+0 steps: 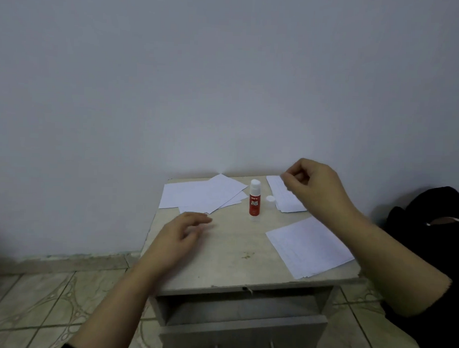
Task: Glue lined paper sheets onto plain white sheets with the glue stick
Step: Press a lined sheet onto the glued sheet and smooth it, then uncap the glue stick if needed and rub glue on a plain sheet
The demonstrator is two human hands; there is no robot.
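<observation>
Standing upright near the middle back of the small bench (235, 262): the red glue stick (254, 200), its white top showing, with its loose white cap (270, 199) lying just beside it to the right. Lying fanned and overlapping at the back left corner: a spread of white sheets (201, 195). Resting at the back right, partly hidden behind the raised right hand (316, 187): a small stack of paper (287, 199), faint lines seeming to show on it. Sitting at the front right, its corner reaching the bench edge: another stack of faintly lined sheets (309, 247).

Hovering over the back right stack, fingers curling inward, thumb and forefinger drawing close together at the stack's top edge; hard to tell whether that grip is actually pinching a sheet or closing on nothing. Reaching in low from the left, the left hand (179, 237), fingers loosely relaxed and slightly spread, fingertips lying just short of the nearest edge of the fanned sheets, grip holding nothing.

Hanging open beneath the bench top: a drawer (244, 328). Slumping against the wall at the far right: a dark bag (429, 220). Showing below: patterned floor tiles (36, 302).
</observation>
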